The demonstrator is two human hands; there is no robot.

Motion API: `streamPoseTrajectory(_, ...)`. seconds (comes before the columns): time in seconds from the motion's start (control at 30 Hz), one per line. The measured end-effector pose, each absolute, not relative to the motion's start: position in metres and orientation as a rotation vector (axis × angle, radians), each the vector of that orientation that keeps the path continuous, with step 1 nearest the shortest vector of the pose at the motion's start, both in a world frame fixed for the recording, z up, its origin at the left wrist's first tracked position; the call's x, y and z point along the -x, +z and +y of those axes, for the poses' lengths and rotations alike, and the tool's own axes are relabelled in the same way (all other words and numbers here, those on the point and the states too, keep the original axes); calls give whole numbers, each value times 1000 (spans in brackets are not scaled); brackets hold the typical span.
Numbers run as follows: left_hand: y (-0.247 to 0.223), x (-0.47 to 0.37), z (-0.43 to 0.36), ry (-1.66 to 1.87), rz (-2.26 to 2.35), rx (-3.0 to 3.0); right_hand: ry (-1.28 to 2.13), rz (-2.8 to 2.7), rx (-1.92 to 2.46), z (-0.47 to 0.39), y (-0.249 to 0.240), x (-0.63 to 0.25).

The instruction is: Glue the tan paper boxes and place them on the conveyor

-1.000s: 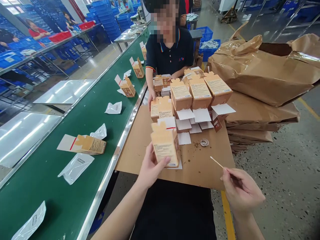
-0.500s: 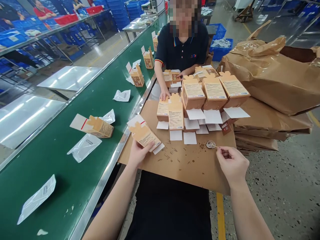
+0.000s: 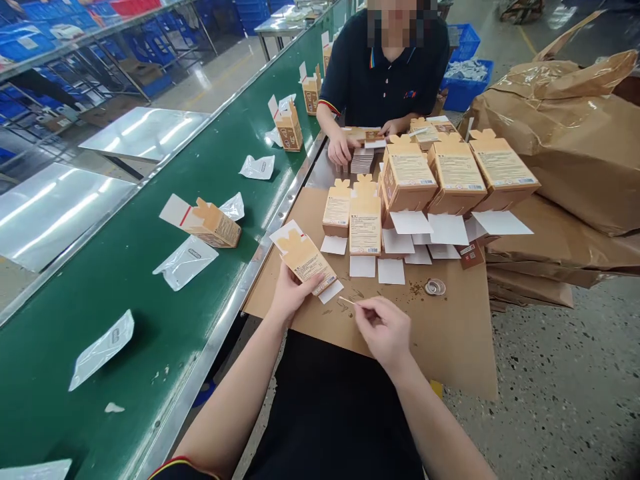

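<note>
My left hand (image 3: pixel 291 292) grips a tan carton (image 3: pixel 309 261) with its flaps open, tilted over the left edge of the brown cardboard sheet (image 3: pixel 450 333). Between thumb and finger of my right hand (image 3: pixel 383 327) is a thin stick (image 3: pixel 347 301), its tip pointing left, a little short of the carton's lower flap (image 3: pixel 331 291). A small clear cup (image 3: pixel 435 287) stands to the right on the cardboard, beside brown specks. Behind it are several stacked cartons (image 3: pixel 409 175) with white flaps hanging out.
On the left, a green conveyor belt (image 3: pixel 200 320) carries silver pouches (image 3: pixel 186 261) and open cartons (image 3: pixel 215 223). Across the table another person's hand (image 3: pixel 342 148) is by a stack of cards (image 3: pixel 362 161). Large brown bags (image 3: pixel 565 147) are piled at right.
My right hand has moved left from the cup to near the carton, with the stick in it. The other person's hand has left the front cartons for the cards. The view has shifted.
</note>
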State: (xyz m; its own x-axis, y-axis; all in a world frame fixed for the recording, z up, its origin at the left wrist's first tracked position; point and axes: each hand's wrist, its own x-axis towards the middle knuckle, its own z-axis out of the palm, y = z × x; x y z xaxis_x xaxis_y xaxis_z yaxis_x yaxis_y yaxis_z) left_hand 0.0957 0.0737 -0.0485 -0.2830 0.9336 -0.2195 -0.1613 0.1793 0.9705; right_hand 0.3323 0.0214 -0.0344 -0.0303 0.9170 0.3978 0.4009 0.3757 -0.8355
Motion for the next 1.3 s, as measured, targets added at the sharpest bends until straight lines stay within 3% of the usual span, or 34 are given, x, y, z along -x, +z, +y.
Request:
streamPoseTrajectory(0.3, -71, -92, 79, 1333, 1382, -829, 720, -1744, 1151, 50, -54, -308)
streamPoseTrajectory(0.97, -61, -112, 44, 1172, 1750, -1255, 622, -1445, 1228, -13, -27, -389)
streamPoseTrajectory(1.13, -44, -61, 41, 1144, 2156, -1339, 608, -1409, 1232, -20, -27, -395)
streamPoseTrajectory(1.3, -32, 23, 35, 1190, 2604, -974, 570, -1403, 1248, -27, -31, -400)
